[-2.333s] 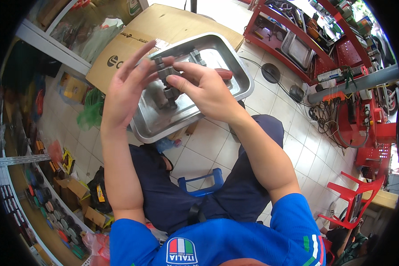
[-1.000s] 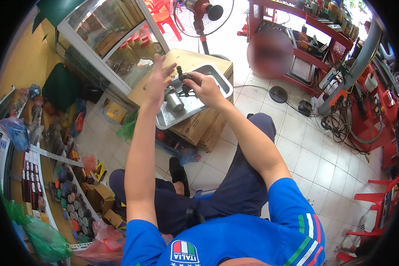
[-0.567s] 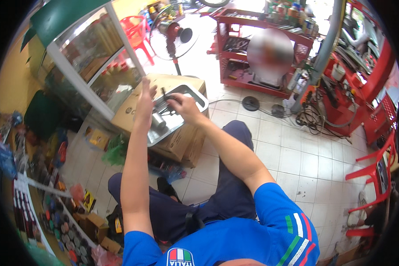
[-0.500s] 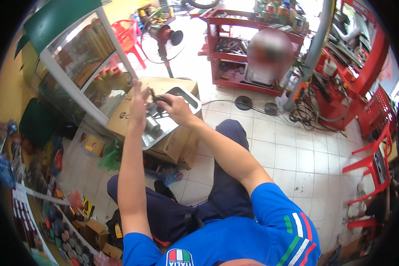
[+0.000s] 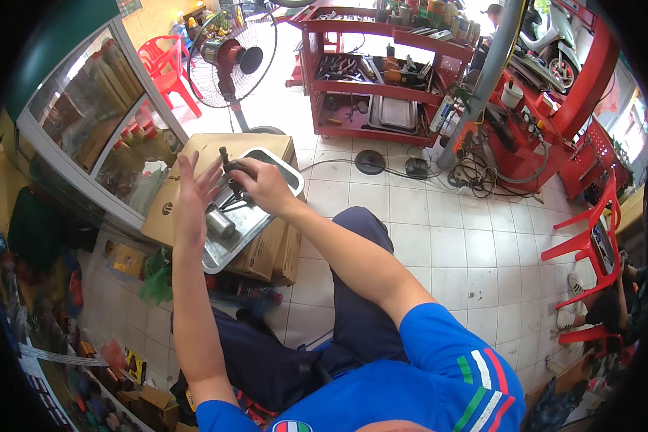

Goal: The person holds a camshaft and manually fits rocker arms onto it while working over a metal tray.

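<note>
My left hand [image 5: 192,198] is raised over the left side of a metal tray [image 5: 286,168], open, its fingers stretched and apart. Beside it my right hand [image 5: 264,187] is closed on a dark metal part [image 5: 225,156] with a narrow knobbed top that points up; its exact kind I cannot make out. The left fingertips come close to the part, and whether they touch it is unclear. In the tray lie a silver metal cylinder [image 5: 220,222] and dark slender pieces [image 5: 235,204]. The tray rests on a cardboard box [image 5: 207,146], partly hidden by my hands.
A glass-fronted cabinet [image 5: 115,189] stands close on the left, with a standing fan [image 5: 227,68] behind the box. Farther back are a red tool cart [image 5: 371,85] and a grey post [image 5: 475,108]. Cables [image 5: 482,180] lie on the tiles. A red chair [image 5: 590,248] stands at right.
My view has shifted, so the surroundings sit further left. My left fingers have spread, and the dark part in my right hand stands more upright.
</note>
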Demonstrator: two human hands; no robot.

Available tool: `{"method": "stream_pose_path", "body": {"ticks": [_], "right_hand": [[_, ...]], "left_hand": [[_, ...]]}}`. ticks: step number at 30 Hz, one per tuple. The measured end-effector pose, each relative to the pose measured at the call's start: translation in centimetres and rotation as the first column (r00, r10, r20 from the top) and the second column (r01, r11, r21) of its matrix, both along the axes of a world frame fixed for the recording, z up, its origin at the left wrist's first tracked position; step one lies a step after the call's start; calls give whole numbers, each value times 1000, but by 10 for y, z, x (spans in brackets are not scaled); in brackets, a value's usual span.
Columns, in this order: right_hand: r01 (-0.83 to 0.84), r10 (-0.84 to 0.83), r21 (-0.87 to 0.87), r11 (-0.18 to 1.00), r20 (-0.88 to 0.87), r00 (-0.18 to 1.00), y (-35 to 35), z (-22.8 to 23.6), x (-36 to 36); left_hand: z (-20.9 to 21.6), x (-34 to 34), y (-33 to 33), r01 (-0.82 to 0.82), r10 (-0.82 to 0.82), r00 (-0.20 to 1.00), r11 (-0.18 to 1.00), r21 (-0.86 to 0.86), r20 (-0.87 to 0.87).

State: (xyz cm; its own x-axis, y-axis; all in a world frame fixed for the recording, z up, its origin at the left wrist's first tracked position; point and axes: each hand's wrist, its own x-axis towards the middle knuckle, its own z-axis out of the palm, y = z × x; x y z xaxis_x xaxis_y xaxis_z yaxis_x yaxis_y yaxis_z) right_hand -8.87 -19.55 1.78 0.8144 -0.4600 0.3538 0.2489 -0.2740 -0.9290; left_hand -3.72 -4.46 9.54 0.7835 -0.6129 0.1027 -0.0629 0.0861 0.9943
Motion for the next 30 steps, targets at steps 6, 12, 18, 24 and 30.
{"method": "stream_pose_path", "body": {"ticks": [6,12,18,24,30], "right_hand": [[-69,69,-52,996,0,998,1,-25,12],[-32,27,-112,993,-50,998,-8,-33,14],[-123,114,-186,975,-56,992,-3,-40,11],[-118,108,-188,975,-63,992,-3,-40,6],[-156,140,-200,967,-89,986,-6,-49,6]], "left_hand": [[-42,33,-17,-32,30,999,998,-52,-26],[-47,17,1,-41,40,999,997,-59,-28],[-57,24,9,-59,61,998,996,-69,24],[-46,8,9,-115,108,990,991,65,95],[-61,19,12,-204,200,977,978,39,78]]}}
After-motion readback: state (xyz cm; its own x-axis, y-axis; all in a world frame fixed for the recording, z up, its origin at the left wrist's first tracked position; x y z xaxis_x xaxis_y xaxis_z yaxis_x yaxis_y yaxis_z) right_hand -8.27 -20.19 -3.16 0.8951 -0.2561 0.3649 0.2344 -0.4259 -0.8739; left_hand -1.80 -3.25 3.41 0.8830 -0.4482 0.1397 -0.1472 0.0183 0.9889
